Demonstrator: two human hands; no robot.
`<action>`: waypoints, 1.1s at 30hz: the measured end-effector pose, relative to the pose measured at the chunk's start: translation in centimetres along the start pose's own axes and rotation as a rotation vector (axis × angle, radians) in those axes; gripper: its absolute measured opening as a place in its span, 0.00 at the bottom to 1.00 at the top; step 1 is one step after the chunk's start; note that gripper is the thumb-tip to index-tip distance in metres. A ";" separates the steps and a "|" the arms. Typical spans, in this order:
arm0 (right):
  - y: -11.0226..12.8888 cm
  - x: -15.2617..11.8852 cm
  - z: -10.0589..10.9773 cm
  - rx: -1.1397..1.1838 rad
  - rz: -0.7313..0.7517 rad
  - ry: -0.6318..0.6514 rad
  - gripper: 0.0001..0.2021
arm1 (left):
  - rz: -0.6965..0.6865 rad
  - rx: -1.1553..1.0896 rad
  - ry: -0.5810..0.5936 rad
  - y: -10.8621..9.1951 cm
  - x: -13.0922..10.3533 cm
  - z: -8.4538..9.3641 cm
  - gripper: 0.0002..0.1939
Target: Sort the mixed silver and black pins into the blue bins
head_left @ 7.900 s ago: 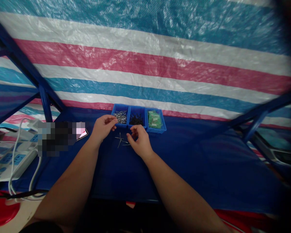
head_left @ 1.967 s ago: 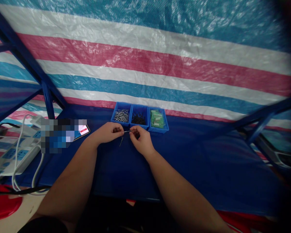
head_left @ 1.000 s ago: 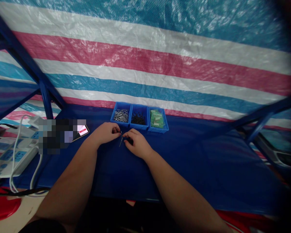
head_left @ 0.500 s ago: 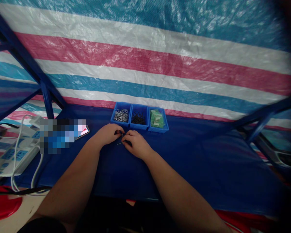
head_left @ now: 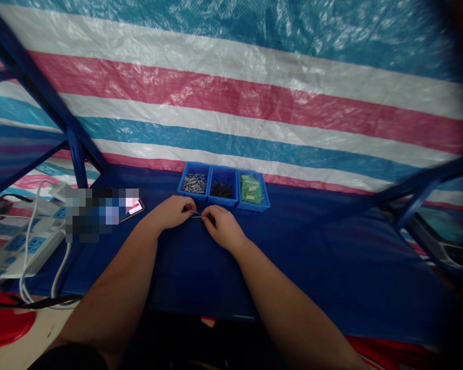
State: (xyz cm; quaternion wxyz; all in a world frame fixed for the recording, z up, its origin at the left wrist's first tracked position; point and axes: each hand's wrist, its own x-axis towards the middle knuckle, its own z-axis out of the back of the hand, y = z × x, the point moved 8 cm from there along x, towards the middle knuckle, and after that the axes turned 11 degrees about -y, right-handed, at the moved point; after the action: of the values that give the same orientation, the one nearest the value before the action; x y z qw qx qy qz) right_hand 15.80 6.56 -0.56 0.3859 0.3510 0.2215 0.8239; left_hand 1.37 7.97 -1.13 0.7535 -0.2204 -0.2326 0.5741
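Observation:
My left hand [head_left: 176, 211] is closed in a pinch just in front of the small blue bins. What sits between its fingertips is too small to make out. Close beside it, my right hand [head_left: 224, 226] pinches a thin, pale metal pin [head_left: 196, 217] whose free end points toward my left fingertips. A second faint thin line shows between the hands, but its kind is unclear. Behind them stand a bin of silver pin-like pieces [head_left: 194, 183], a bin of dark, thin pieces [head_left: 221, 189] and a bin holding a green plastic bag [head_left: 250, 189] with pale pieces.
The hands are over a blue tabletop [head_left: 301, 257]. At left lie a phone [head_left: 136, 207], partly behind a pixelated patch, and white power strips [head_left: 34, 249] with trailing cables. Blue metal frame bars [head_left: 76, 154] and a striped plastic sheet [head_left: 231, 103] enclose the back.
My right hand has turned slightly and shifted a little to the right. The thin pin, tilted before, now lies nearly level between the hands. The left hand has barely moved.

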 end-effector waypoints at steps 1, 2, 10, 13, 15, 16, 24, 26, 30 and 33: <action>-0.2 0.0 0.2 0.024 -0.022 -0.017 0.04 | 0.004 -0.015 0.001 0.0 0.0 0.0 0.09; -0.4 0.1 0.4 0.048 -0.044 -0.037 0.04 | 0.006 -0.028 0.002 0.0 0.0 -0.1 0.09; -1.7 0.1 1.6 0.244 -0.195 -0.169 0.02 | 0.024 -0.046 -0.002 0.0 0.0 -0.2 0.09; -2.3 0.0 1.7 0.292 -0.231 -0.187 0.03 | 0.026 -0.035 -0.005 0.0 0.0 -0.2 0.09; -2.6 -0.1 1.5 0.329 -0.249 -0.190 0.05 | 0.032 -0.029 -0.011 0.1 0.1 -0.1 0.09; -2.8 -0.1 1.4 0.355 -0.261 -0.192 0.05 | 0.037 -0.025 -0.013 0.1 0.1 -0.1 0.09; -2.9 1.1 1.1 0.701 -0.342 -0.274 0.12 | 0.053 0.003 -0.013 0.1 0.0 0.2 0.10; -3.0 1.7 1.0 0.802 -0.375 -0.323 0.16 | 0.054 0.003 -0.012 0.1 0.0 0.2 0.10; -3.2 2.0 0.0 0.880 -0.398 -0.317 0.29 | 0.047 -0.003 -0.009 0.2 0.0 0.3 0.10; -3.6 1.3 -0.4 0.774 -0.369 -0.285 0.26 | 0.041 -0.019 -0.010 0.3 0.0 0.3 0.10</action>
State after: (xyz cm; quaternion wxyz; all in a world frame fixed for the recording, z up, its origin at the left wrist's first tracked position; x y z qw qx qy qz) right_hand 16.68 9.74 -2.57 0.3931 0.5342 0.5169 0.5411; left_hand 0.99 8.10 -1.06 0.7381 -0.2293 -0.2372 0.5885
